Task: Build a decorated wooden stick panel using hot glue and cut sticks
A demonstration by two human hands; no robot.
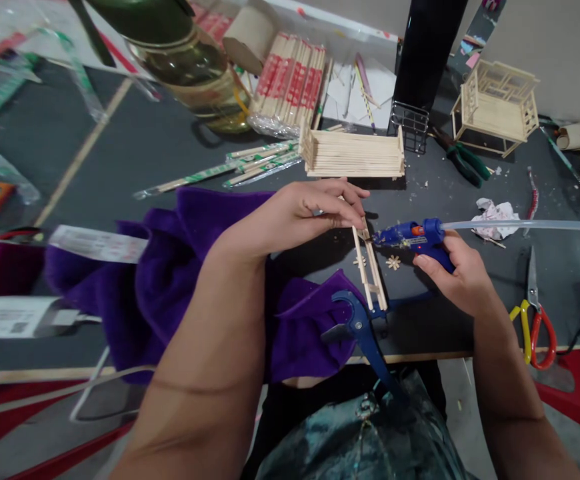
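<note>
My right hand (465, 273) is wrapped round the grip of a blue hot glue gun (427, 239). From its rear sticks a long clear glue stick (525, 226). The gun's nozzle points left and is close to the upper end of a narrow ladder-like frame of wooden sticks (373, 272). My left hand (315, 208) has its fingertips closed at that same end; whether the nozzle touches the wood I cannot tell. Beside the frame lies a small star-shaped stick piece (393, 263). The frame's lower end meets a blue clamp-like tool (359, 325) at the table edge.
Behind my hands stands a stick-built bench (355, 153), with a stick-built chair (500, 110) further right. Pliers (463, 160), scissors (534, 313), crumpled paper (495, 217), a purple cloth (160, 260), a large bottle (190, 73) and wrapped chopsticks (290, 83) surround the work.
</note>
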